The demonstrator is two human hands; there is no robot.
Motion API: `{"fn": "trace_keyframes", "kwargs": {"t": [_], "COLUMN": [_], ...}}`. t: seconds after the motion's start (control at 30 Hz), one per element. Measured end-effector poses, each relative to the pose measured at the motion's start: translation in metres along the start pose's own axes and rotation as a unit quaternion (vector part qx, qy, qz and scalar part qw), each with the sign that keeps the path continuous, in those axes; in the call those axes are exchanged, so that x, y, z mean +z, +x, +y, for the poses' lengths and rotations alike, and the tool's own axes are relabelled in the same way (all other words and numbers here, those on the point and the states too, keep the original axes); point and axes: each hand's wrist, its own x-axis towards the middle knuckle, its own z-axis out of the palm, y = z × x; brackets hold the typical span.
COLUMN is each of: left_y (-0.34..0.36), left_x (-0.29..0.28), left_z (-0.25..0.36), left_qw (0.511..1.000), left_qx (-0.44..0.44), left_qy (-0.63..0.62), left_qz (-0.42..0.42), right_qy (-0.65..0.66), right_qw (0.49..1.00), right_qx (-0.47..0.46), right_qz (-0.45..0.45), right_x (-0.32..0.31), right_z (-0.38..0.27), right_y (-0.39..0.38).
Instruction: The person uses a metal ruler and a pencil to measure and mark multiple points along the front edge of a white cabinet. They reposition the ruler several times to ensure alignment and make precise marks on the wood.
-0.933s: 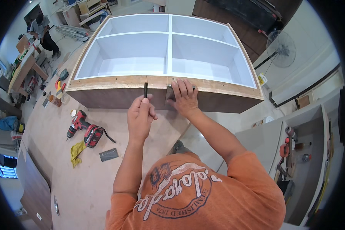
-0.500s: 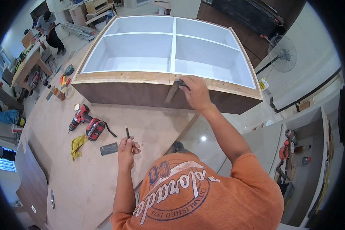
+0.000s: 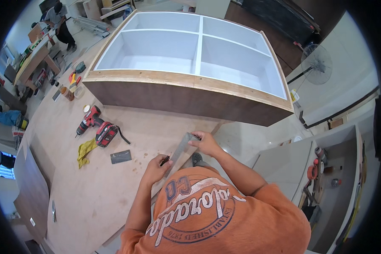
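Low in front of me, my right hand [image 3: 205, 144] pinches the top end of a flat grey strip [image 3: 182, 148]. The strip slants down toward my left hand and looks like the blade of a square, though its exact kind is unclear. My left hand [image 3: 156, 169] is closed on a thin dark pencil [image 3: 164, 161] beside the strip's lower part. Whether those fingers also touch the strip cannot be made out. Beyond both hands lies a cabinet carcass [image 3: 190, 95] with a brown side, a wooden front edge and white compartments.
On the worktable [image 3: 89, 186] lie a red and black cordless drill [image 3: 98, 127], a yellow cloth [image 3: 86, 152], a dark grey flat plate [image 3: 121, 156] and a folding knife-like tool [image 3: 53, 211]. A fan [image 3: 316, 64] stands right. Another person [image 3: 59, 25] is far left.
My right hand has brought the grey strip from the cabinet's front edge down toward me. My left hand, with the pencil, has moved slightly right and nearer to me, beside the strip.
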Motion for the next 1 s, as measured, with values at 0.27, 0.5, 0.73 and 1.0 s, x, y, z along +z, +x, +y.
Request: {"fn": "trace_keyframes", "kwargs": {"t": [0.27, 0.5, 0.73, 1.0], "left_y": [-0.002, -0.013, -0.016, 0.045], "left_x": [-0.009, -0.015, -0.018, 0.016], "left_z": [0.003, 0.004, -0.009, 0.070], "left_qw": [0.988, 0.992, 0.989, 0.993], "left_qx": [-0.047, -0.085, -0.127, 0.105], "left_qy": [0.099, 0.063, -0.064, -0.014], "left_qz": [-0.108, -0.068, -0.030, 0.050], "right_qy": [0.011, 0.042, -0.186, -0.330], "right_qw": [0.998, 0.998, 0.975, 0.909], "right_qx": [0.042, 0.032, -0.086, -0.201], "right_qz": [0.053, 0.020, 0.090, 0.156], "right_x": [-0.001, 0.007, 0.015, -0.022], "right_z": [0.049, 0.057, 0.045, 0.058], "right_y": [-0.003, -0.006, -0.010, 0.053]}}
